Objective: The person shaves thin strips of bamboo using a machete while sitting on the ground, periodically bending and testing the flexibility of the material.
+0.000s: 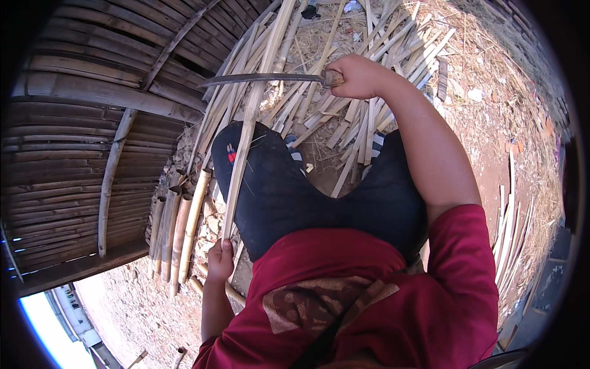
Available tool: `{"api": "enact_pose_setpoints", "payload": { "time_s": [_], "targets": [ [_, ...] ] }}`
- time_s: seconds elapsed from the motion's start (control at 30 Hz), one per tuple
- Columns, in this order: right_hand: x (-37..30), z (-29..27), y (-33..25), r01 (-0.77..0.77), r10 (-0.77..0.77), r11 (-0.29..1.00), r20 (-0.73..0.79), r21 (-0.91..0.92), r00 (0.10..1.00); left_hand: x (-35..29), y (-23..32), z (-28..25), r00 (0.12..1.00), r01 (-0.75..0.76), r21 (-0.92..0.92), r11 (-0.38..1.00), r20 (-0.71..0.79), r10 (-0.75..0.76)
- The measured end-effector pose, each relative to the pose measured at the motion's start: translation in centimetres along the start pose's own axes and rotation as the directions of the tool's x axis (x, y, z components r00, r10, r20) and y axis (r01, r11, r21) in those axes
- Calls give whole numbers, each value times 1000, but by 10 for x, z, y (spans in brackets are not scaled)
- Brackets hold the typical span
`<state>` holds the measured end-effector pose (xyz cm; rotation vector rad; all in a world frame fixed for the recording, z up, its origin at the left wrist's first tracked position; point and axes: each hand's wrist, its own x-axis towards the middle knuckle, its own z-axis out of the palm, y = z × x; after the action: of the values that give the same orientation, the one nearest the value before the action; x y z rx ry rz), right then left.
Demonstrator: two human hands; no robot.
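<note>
My right hand (356,76) is closed round the wooden handle of a machete (264,78). Its long dark blade points left and lies across a long pale bamboo strip (246,129); whether the edge touches or has entered the strip I cannot tell. The strip runs from the top of the view down over my left thigh. Near its lower end my left hand (220,259) grips it, thumb on top. I sit with knees apart in dark trousers.
Many split bamboo strips (344,123) lie in a pile between and beyond my feet. Several bamboo poles (178,234) lie to the left, beside a slatted bamboo wall (92,147). More thin strips (509,221) lie on the ground at the right.
</note>
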<state>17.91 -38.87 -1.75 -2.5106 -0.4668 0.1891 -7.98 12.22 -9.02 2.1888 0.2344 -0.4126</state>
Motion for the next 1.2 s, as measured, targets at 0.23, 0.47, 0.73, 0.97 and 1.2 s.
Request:
{"api": "enact_pose_setpoints", "payload": {
  "time_s": [0.23,0.47,0.73,0.97,1.2],
  "targets": [
    [-7,15,-27,133,-136,990,-57,-57,989,1,-9,3,999,-8,-33,999,45,9],
    [3,5,-1,47,-47,999,-26,-9,999,3,-16,-3,1000,-16,-23,1000,22,16],
    [-4,6,-20,98,-101,994,-67,-50,993,2,-10,0,999,-5,-12,1000,46,6],
    [-8,-11,-3,32,-30,999,43,-42,999,5,-7,2,1000,-13,6,1000,21,13],
    [-10,8,-32,122,-121,990,18,-67,992,0,-6,8,998,-15,-65,998,58,19]
  ]
}}
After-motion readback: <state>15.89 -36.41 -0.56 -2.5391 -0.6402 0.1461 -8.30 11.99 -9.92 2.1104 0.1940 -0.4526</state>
